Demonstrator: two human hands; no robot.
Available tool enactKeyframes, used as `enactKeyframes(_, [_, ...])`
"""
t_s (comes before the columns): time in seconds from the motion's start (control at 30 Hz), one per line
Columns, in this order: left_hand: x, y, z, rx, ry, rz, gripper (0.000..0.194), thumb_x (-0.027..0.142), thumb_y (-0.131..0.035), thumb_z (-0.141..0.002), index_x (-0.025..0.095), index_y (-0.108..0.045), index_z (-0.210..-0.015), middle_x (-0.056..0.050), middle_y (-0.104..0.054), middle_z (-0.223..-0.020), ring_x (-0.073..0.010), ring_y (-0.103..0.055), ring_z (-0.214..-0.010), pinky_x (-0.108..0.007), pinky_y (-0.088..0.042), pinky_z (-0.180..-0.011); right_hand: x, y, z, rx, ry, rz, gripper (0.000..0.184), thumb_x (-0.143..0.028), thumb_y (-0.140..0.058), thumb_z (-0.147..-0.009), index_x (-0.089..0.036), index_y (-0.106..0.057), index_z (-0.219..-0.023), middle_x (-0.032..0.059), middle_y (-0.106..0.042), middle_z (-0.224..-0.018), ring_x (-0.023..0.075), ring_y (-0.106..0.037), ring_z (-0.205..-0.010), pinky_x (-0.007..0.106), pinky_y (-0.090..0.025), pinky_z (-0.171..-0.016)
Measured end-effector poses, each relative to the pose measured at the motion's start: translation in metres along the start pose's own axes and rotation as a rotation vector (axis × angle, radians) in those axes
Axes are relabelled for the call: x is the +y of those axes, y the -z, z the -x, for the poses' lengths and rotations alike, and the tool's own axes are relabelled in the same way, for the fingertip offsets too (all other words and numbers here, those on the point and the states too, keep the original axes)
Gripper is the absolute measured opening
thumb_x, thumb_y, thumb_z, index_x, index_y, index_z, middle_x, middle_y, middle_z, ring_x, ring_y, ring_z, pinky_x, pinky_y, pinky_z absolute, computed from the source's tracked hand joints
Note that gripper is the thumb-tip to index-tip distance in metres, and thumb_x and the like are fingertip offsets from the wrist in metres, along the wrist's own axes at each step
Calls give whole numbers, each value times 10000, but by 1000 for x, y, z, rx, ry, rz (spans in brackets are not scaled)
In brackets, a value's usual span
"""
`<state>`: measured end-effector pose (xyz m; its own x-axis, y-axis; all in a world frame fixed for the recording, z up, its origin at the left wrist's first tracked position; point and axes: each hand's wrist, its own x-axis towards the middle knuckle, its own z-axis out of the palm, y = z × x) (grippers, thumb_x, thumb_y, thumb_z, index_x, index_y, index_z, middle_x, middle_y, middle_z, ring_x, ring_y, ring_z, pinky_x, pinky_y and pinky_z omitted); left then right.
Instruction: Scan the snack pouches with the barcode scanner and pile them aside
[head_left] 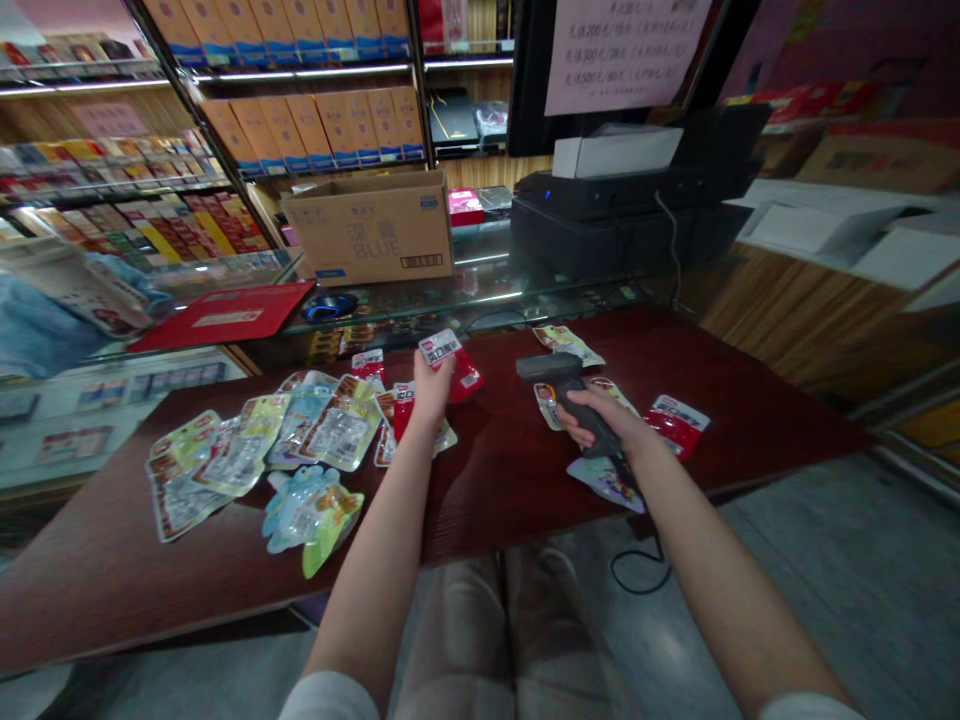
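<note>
My left hand (pixel 432 388) is closed on the edge of a red and white snack packet (pixel 463 372), lifted over the dark wooden table. A black barcode scanner (pixel 555 370) is gripped in my right hand (pixel 604 420), its head pointing left toward that packet. Under and beside my left hand lie more red packets (pixel 367 366). To the left, several green, brown and clear snack packets (pixel 341 425) overlap, with a blue and green pouch (pixel 311 510) in front. Around my right hand are a red packet (pixel 679 425), a purple packet (pixel 607 482) and a pale packet (pixel 570 343).
Behind the table (pixel 495 490) is a glass counter with a cardboard box (pixel 375 230), a red folder (pixel 225 315), a computer mouse (pixel 330 307) and a black printer (pixel 630 210). A cup (pixel 82 285) stands at far left. The scanner's cable (pixel 641 588) hangs past the front edge.
</note>
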<state>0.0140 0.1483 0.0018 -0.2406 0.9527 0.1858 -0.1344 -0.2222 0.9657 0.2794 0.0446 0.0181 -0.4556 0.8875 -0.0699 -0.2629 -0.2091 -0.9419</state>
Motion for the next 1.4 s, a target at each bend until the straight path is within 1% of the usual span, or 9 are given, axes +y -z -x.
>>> enactKeyframes(0.27, [12, 0, 5, -8, -20, -79, 237, 234, -668, -752, 195, -553, -956, -19, -677, -903, -172, -656, -825, -299, -520, -809, 3, 2, -1, 9, 17, -32, 328, -438, -690, -830, -214, -456, -776, -52, -523, -548, 66, -392, -329, 208, -341, -334])
enactKeyframes(0.47, [27, 17, 4, -17, -86, -228, 190, 228, -671, -744, 200, -583, -909, -17, -687, -880, -183, -659, -843, -303, -509, -846, 4, 8, -1, 20, 47, -50, 326, -452, -688, -835, -205, -479, -790, -49, -530, -570, 64, -394, -344, 212, -339, -348])
enactKeyframes(0.67, [38, 50, 4, 74, -84, -340, 204, 290, -662, -741, 199, -604, -914, -46, -704, -895, -217, -665, -848, -350, -522, -846, 4, 11, 0, 55, 89, -104, 272, -420, -659, -854, -194, -538, -945, -54, -549, -606, 67, -393, -359, 215, -326, -363])
enactKeyframes(0.87, [48, 98, 7, 106, -145, -699, 206, 330, -674, -724, 208, -606, -876, -72, -707, -863, -275, -679, -876, -410, -520, -880, 3, 8, 0, 58, 90, -120, 318, -417, -676, -822, -174, -582, -1004, -54, -546, -595, 68, -377, -347, 224, -297, -357])
enactKeyframes(0.93, [50, 111, 9, 117, -142, -816, 202, 340, -674, -729, 208, -605, -866, -89, -712, -870, -300, -682, -901, -434, -515, -896, 2, 8, 0, 63, 87, -133, 333, -419, -679, -813, -174, -592, -1021, -55, -541, -592, 68, -369, -347, 226, -291, -359])
enactKeyframes(1.0, [49, 119, 14, 144, -135, -870, 236, 345, -675, -745, 203, -611, -923, -115, -726, -928, -318, -686, -943, -444, -512, -906, 1, 9, 1, 71, 87, -136, 348, -420, -678, -807, -177, -600, -1043, -56, -537, -591, 71, -363, -348, 230, -288, -360])
enactKeyframes(1.13, [45, 122, 24, 203, -125, -938, 492, 351, -683, -770, 182, -569, -1218, -181, -713, -1134, -358, -679, -1049, -478, -498, -936, 1, 13, 1, 85, 97, -130, 375, -421, -655, -817, -171, -609, -1092, -54, -533, -591, 78, -360, -351, 239, -291, -361])
enactKeyframes(1.2, [42, 122, 27, 214, -127, -995, 541, 359, -667, -786, 179, -547, -1283, -201, -701, -1170, -384, -670, -1079, -508, -484, -955, 2, 14, 1, 87, 101, -130, 390, -421, -651, -817, -167, -608, -1110, -53, -532, -594, 78, -357, -352, 240, -293, -361])
enactKeyframes(1.4, [37, 125, 26, 192, -163, -1175, 396, 351, -564, -838, 125, -641, -1154, -236, -685, -1158, -411, -617, -1141, -563, -420, -1041, 2, 13, 1, 92, 104, -132, 416, -422, -651, -813, -168, -595, -1138, -51, -530, -599, 72, -355, -354, 230, -289, -362])
